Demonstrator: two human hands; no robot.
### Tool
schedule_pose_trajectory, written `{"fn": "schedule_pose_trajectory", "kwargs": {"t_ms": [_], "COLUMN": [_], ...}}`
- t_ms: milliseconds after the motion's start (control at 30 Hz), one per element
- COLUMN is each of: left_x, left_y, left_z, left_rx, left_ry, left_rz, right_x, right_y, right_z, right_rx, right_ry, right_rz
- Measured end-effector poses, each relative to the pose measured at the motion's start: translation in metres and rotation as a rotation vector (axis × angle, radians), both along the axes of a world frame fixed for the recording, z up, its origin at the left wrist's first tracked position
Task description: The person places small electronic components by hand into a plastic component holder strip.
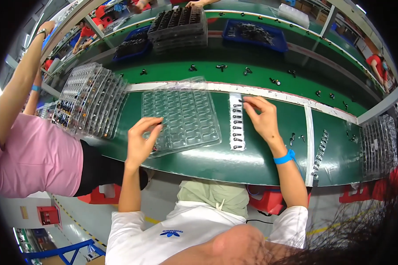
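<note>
A clear plastic tray (194, 115) with rows of moulded pockets lies on the green bench before me. My left hand (141, 138) is over its left side, thumb and fingers pinched on a small dark part (159, 124). Right of the tray is a white strip (236, 95) with a column of several small black parts (237, 128), each with a rounded head and a short stem. My right hand (263, 118), a blue band at its wrist, reaches the strip's far end. Its fingertips close on a small black part (242, 101) there.
Stacked filled clear trays (86, 99) stand at the left, beside a person in pink (40, 154). A white ledge (269, 94) divides bench from green conveyor (163, 70) carrying scattered small black parts. Beyond are blue bins (276, 43). More trays (378, 143) stack at the right.
</note>
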State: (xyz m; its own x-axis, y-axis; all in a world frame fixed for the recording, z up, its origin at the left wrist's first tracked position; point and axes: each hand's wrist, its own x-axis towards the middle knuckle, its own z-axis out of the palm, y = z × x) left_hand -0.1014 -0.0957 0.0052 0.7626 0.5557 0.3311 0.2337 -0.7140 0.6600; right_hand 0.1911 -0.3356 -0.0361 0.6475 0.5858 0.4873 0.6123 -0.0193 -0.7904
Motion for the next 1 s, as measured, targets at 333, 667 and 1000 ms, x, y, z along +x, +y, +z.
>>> {"fn": "schedule_pose_trajectory", "kwargs": {"t_ms": [333, 667, 1000], "left_x": [0.122, 0.122, 0.119], "left_y": [-0.053, -0.064, -0.074], "left_z": [-0.031, -0.041, -0.036], "left_rx": [-0.761, -0.788, -0.142], "left_ry": [-0.371, -0.439, -0.480], "left_rz": [-0.508, -0.615, -0.475], "right_x": [-0.041, -0.042, -0.053], "right_y": [0.000, -0.002, -0.003], "right_z": [0.013, 0.009, 0.011], "right_rx": [0.252, 0.179, 0.166], "right_ry": [-0.069, -0.150, 0.427], "right_rz": [0.205, 0.266, 0.367]}}
